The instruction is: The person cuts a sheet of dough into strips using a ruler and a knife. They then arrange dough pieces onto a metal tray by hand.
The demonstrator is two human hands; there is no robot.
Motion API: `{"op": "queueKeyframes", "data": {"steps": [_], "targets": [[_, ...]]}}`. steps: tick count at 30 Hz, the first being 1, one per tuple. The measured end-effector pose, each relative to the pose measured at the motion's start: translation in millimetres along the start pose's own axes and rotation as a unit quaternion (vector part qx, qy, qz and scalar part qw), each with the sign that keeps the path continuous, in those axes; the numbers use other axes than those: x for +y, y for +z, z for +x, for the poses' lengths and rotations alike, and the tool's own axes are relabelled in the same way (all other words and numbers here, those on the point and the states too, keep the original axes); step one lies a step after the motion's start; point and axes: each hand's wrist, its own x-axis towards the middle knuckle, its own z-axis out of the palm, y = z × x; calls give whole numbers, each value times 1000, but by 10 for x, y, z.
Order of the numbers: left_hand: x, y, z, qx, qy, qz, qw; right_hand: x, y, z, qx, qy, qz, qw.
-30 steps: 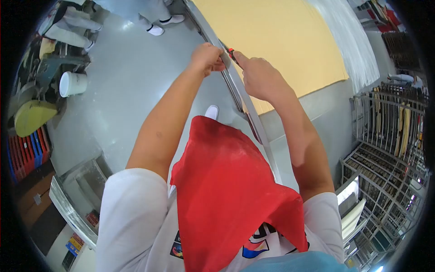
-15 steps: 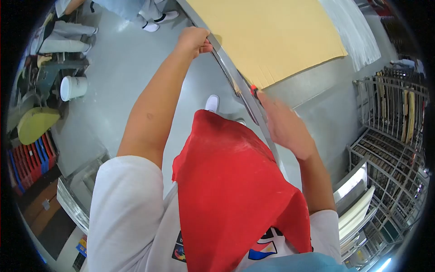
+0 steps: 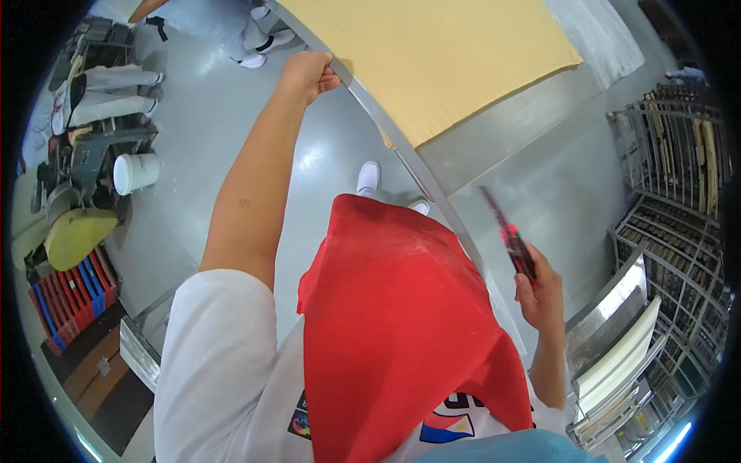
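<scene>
My right hand (image 3: 544,289) is closed around the dark handle of a utility knife (image 3: 515,247) with red on it. Its long blade points up and away, slightly blurred, over the bare metal and apart from the sheet. At the near edge of the metal table (image 3: 455,220), my left hand (image 3: 309,76) has its fingers curled around the rim, beside the yellow-tan sheet (image 3: 463,62). That sheet lies flat, looks like cardboard, and has a slightly uneven near end. A red cloth (image 3: 401,309) hangs over my chest.
White translucent sheeting (image 3: 598,38) lies beyond the tan sheet. Metal racks (image 3: 671,239) with stacked panels stand on the right. A white bucket (image 3: 137,174) and a yellow rounded piece (image 3: 81,238) are on the left. Another person's shoes (image 3: 270,45) show near the table's far left.
My right hand with the knife has moved back toward me and right, away from the sheet's corner. My left hand has shifted slightly left in view, still at the table edge.
</scene>
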Motion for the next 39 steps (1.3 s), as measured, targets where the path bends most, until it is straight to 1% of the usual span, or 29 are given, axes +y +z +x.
{"op": "queueKeyframes", "data": {"steps": [1,3,4,5,6,7,8,9,10,11,12,14,15,17,18,19,21,22,23,26,27,29,30,32,33,35,36,38,39], "targets": [[-13,9,-23,21,6,-28,999,122,-27,-166,21,139,88,986],[-7,50,35,17,24,-59,998,741,145,-360,34,144,1,989],[-51,-23,139,0,19,-45,999,752,281,-386,57,136,-7,989],[-59,-7,209,-12,14,-30,999,992,469,-435,61,100,62,991],[-35,75,200,-19,23,-30,999,942,536,-435,22,174,168,970],[-32,84,175,-7,20,-23,1000,895,617,-417,-27,241,273,931],[-31,27,145,13,16,-17,1000,911,669,-400,-33,232,277,932],[-56,-26,130,29,22,-17,999,943,729,-382,14,215,287,933],[-106,-39,124,1,30,-58,998,965,780,-373,60,198,297,932],[-144,-45,127,-28,40,-101,994,989,787,-363,46,187,300,934],[-175,-54,99,-14,47,-104,993,1018,759,-363,67,174,292,938],[-260,-7,28,-21,39,-326,944,898,665,-372,88,167,279,942],[-273,40,19,-17,43,-329,943,884,646,-379,85,162,277,943],[-306,112,29,35,1,-361,932,875,591,-412,99,158,293,938],[-299,114,41,5,29,-342,939,856,577,-421,103,148,302,936],[-284,123,60,8,31,-348,937,882,565,-439,99,145,297,939],[-206,175,80,40,70,-175,981,927,538,-475,107,127,339,926],[-135,200,77,75,87,-137,984,908,529,-489,103,122,335,929],[-123,220,134,79,89,-142,983,877,536,-510,135,112,328,928],[-174,297,361,151,128,-49,979,847,588,-556,206,95,321,920],[-211,309,421,151,129,-49,979,854,612,-580,246,92,321,910],[-283,347,565,160,113,-129,972,810,626,-608,263,88,319,906],[-209,333,490,158,115,-128,972,772,631,-626,275,88,315,904],[0,252,251,91,51,-158,982,769,652,-654,291,88,312,900],[-18,215,289,88,52,-155,983,801,669,-675,297,87,324,894],[-90,124,411,9,79,-210,974,805,699,-729,306,86,337,886],[-94,90,364,6,82,-207,975,780,715,-755,315,87,341,882],[-169,35,108,26,133,-314,940,740,751,-802,329,90,351,872],[-179,14,-25,21,134,-307,942,722,771,-832,350,101,345,865]]}}
